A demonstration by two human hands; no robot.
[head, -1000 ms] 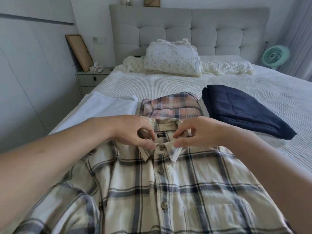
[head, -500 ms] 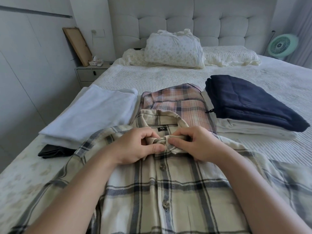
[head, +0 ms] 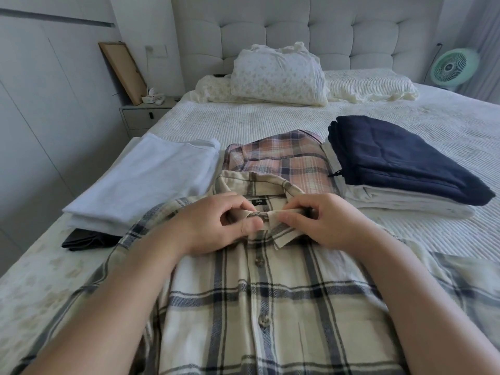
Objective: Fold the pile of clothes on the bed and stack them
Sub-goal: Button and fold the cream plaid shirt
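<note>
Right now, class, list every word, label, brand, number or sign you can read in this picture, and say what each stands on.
Neck label inside the collar of the cream plaid shirt: small black tag with white marks, too small and blurred to read.
Left hand and right hand, pinching the collar, cover no further text that can be seen.
Pink plaid shirt, navy garment, white stack, fan: no readable text.

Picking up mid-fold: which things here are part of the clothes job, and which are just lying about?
Job:
cream plaid shirt, collar pinched by left hand and right hand
pink plaid shirt
white stack
navy stack

Lying about:
pillows
fan
nightstand
picture frame
</note>
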